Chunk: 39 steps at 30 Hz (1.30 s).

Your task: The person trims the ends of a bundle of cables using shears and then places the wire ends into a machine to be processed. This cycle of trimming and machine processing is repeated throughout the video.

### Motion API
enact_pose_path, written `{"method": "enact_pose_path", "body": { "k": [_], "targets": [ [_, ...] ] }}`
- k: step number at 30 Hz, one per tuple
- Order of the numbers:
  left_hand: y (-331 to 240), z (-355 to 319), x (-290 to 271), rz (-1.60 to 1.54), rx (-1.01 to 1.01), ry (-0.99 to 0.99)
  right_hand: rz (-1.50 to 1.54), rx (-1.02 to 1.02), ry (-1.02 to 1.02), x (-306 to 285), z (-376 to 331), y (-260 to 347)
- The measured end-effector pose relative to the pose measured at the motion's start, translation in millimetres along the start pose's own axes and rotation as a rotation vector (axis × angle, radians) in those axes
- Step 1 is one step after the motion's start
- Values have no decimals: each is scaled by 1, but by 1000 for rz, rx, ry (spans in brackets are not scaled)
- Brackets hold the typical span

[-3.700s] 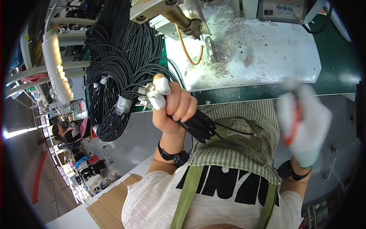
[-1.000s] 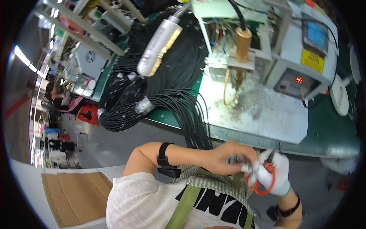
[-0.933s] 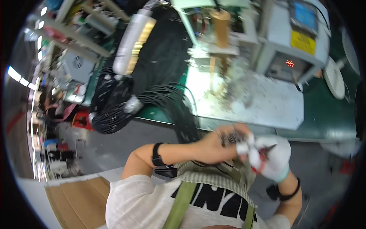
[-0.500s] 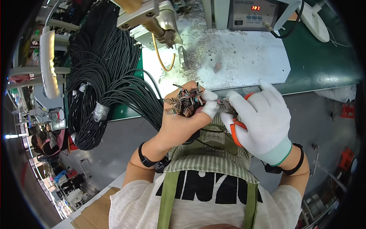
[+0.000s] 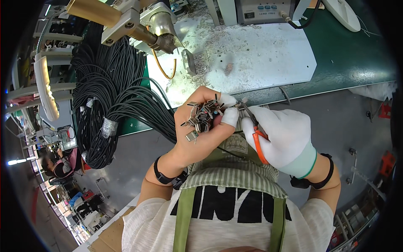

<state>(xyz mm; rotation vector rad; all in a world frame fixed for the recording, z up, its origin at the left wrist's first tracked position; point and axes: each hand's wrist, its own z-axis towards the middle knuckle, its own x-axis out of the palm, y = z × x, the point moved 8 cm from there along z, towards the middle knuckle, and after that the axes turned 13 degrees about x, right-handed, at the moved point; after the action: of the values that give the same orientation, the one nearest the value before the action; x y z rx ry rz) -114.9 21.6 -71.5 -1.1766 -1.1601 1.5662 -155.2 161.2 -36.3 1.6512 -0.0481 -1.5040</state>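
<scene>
At right, pliers aslant up-left

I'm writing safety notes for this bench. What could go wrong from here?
The tips of the orange-handled tool sit close to the white-covered fingertips of the left hand, so a slip might pinch one. The metal connectors are bunched in that hand, so neighbours could get bent. Black cables cross the edge of the green bench toward that hand; a tug could drag more over.

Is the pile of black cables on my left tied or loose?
Partly tied: a shiny wrap binds one section of the black cables, while strands to the right of it fan apart.
</scene>
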Motion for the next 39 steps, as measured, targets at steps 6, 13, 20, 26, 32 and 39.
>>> {"method": "enact_pose_path", "body": {
  "k": [6, 13, 20, 26, 32, 39],
  "targets": [
    [-19, 3, 7, 34, 314, 106, 306, 102, 106, 8, -4, -7],
    [-19, 1, 4, -88, 253, 69, 408, 80, 128, 12, -5, -5],
    [-4, 0, 2, -299, -27, -3, 342, 22, 34, 8, -2, 0],
    [-6, 4, -1, 40, 163, 94, 50, 31, -141, 6, 1, 1],
    [19, -4, -13, -228, -132, -34, 518, 276, 354, 40, 10, -9],
    [38, -8, -24, -685, -308, -96, 899, 484, 741, 82, 11, 4]
  ]
}}
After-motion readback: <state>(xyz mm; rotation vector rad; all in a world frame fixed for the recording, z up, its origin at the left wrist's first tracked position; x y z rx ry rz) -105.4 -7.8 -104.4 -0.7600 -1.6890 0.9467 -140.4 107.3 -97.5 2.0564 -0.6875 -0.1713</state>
